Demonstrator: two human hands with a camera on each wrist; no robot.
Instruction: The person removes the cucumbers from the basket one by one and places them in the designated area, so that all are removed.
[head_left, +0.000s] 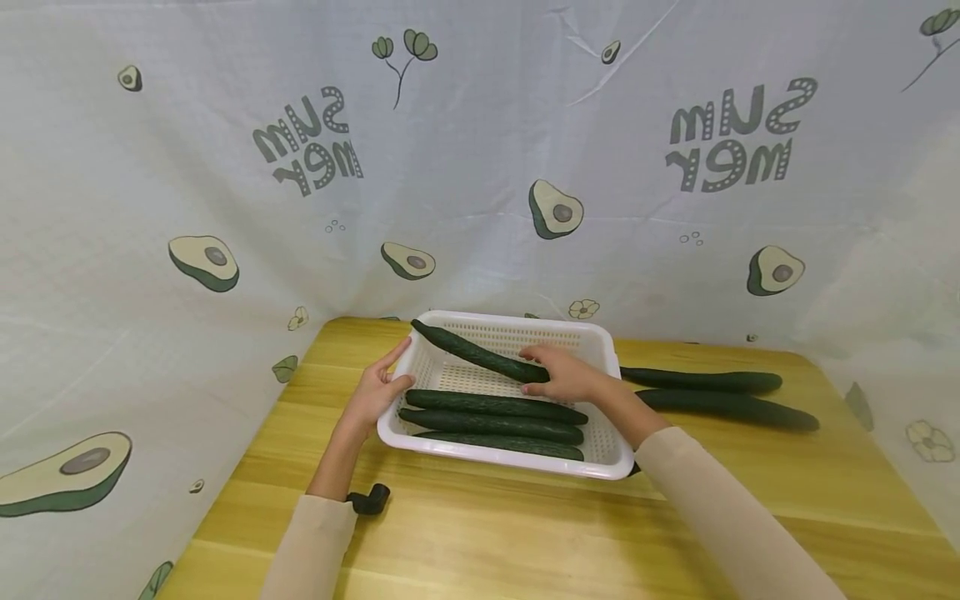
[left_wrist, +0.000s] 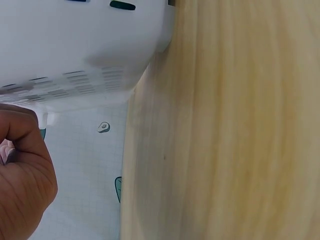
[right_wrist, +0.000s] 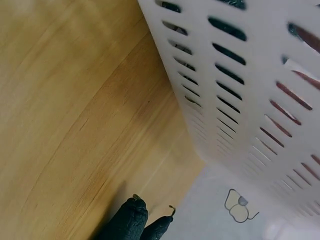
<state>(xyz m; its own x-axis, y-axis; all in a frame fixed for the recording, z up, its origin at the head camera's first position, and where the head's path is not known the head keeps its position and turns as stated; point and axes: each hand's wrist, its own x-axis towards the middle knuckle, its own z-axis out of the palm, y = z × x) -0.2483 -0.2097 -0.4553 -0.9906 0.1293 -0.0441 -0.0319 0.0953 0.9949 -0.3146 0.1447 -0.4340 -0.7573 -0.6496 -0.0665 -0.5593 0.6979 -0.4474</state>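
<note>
Right hand [head_left: 564, 375] pinching slender, rough-skinned dark-green cucumber [head_left: 478, 353].
Long axis points leftward, away from grip; white perforated plastic basket [head_left: 517, 462] beneath.

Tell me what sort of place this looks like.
Probably a makeshift, screened-off tabletop workspace indoors: a wood-grain table walled in by an avocado-print sheet, with a white basket and cucumbers on the table. What lies beyond the sheet doesn't show.
</note>
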